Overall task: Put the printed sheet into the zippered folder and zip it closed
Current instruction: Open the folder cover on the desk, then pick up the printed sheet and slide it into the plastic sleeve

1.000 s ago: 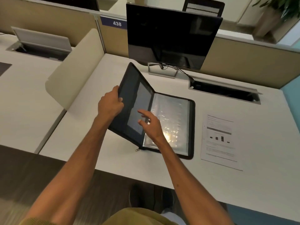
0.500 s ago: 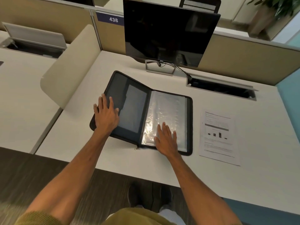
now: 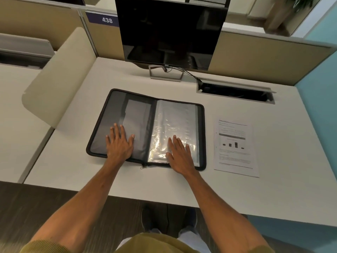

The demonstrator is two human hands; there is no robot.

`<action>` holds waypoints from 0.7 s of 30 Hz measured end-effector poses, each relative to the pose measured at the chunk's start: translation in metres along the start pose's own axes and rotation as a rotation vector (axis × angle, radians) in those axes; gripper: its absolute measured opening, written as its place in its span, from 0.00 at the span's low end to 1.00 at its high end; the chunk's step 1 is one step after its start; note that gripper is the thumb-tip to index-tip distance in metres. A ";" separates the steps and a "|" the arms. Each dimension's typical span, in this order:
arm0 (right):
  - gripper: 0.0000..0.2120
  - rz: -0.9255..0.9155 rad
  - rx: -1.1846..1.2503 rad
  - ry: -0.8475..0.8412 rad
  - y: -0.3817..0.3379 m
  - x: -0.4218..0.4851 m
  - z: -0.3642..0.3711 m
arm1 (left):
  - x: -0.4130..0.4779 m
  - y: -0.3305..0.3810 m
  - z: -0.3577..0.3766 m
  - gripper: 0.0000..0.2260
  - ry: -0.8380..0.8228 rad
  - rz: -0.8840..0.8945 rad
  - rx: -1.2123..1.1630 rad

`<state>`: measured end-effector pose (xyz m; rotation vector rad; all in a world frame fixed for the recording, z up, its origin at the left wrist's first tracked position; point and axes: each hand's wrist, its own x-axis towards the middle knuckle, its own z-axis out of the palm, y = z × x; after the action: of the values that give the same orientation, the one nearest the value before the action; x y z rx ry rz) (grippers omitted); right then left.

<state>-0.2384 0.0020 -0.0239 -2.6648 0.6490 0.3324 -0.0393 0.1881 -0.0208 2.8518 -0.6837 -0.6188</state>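
Now both flat hands, left hand and right hand, hold nothing, pressing the zippered folder open; the right should reach right for the printed sheet.

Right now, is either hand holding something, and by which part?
Nothing is held: the left hand and right hand only press flat on the open folder.

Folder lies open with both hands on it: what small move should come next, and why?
Probably the right hand lifts off the sleeve and reaches right to pick up the sheet. The folder already lies open flat, the left hand presses its left half, and the sheet lies apart on the desk, just right of the folder, nearest the right hand.
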 end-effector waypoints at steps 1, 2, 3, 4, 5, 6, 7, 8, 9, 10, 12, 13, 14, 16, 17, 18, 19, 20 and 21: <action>0.29 -0.004 0.014 0.008 0.004 0.000 -0.003 | 0.001 0.008 0.001 0.36 0.003 0.007 -0.005; 0.29 -0.002 0.028 0.018 0.008 -0.001 -0.005 | 0.001 0.018 0.002 0.36 0.011 0.017 -0.007; 0.29 0.003 0.036 0.034 0.013 -0.002 -0.009 | 0.001 0.030 0.004 0.37 0.023 0.032 -0.008; 0.29 0.008 0.035 0.055 0.020 -0.003 -0.012 | 0.000 0.043 0.006 0.37 0.034 0.051 -0.017; 0.29 0.013 0.032 0.074 0.028 -0.005 -0.017 | -0.002 0.058 0.008 0.38 0.042 0.074 -0.033; 0.30 0.020 0.034 0.087 0.037 -0.007 -0.021 | -0.004 0.075 0.010 0.38 0.048 0.099 -0.046; 0.30 0.031 0.045 0.095 0.047 -0.009 -0.025 | -0.006 0.092 0.013 0.38 0.053 0.126 -0.052; 0.30 0.046 0.058 0.100 0.058 -0.013 -0.030 | -0.008 0.110 0.016 0.38 0.052 0.153 -0.058; 0.30 0.061 0.063 0.106 0.070 -0.017 -0.033 | -0.010 0.129 0.019 0.37 0.047 0.176 -0.069; 0.30 0.074 0.057 0.113 0.084 -0.021 -0.037 | -0.011 0.147 0.022 0.37 0.039 0.193 -0.080; 0.29 0.095 0.038 0.135 0.110 -0.029 -0.044 | -0.014 0.181 0.028 0.36 0.029 0.212 -0.092; 0.29 0.107 0.044 0.146 0.124 -0.033 -0.048 | -0.015 0.196 0.031 0.36 0.022 0.218 -0.099; 0.29 0.124 0.057 0.152 0.136 -0.038 -0.051 | -0.016 0.211 0.034 0.36 0.012 0.227 -0.106; 0.29 0.167 0.064 0.157 0.163 -0.046 -0.056 | -0.020 0.240 0.043 0.35 -0.018 0.267 -0.100; 0.30 0.191 0.051 0.162 0.176 -0.049 -0.059 | -0.022 0.255 0.048 0.35 -0.036 0.293 -0.089; 0.30 0.217 0.036 0.166 0.189 -0.052 -0.061 | -0.024 0.270 0.053 0.35 -0.055 0.318 -0.077; 0.30 0.244 0.028 0.166 0.201 -0.054 -0.064 | -0.026 0.285 0.058 0.35 -0.076 0.337 -0.066; 0.30 0.270 0.028 0.161 0.213 -0.056 -0.067 | -0.028 0.300 0.063 0.34 -0.097 0.347 -0.056; 0.30 0.291 0.030 0.155 0.224 -0.058 -0.070 | -0.030 0.313 0.069 0.34 -0.118 0.352 -0.048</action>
<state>-0.3864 -0.1884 -0.0102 -2.5853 1.0856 0.1917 -0.2189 -0.0785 -0.0003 2.5731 -1.1392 -0.7351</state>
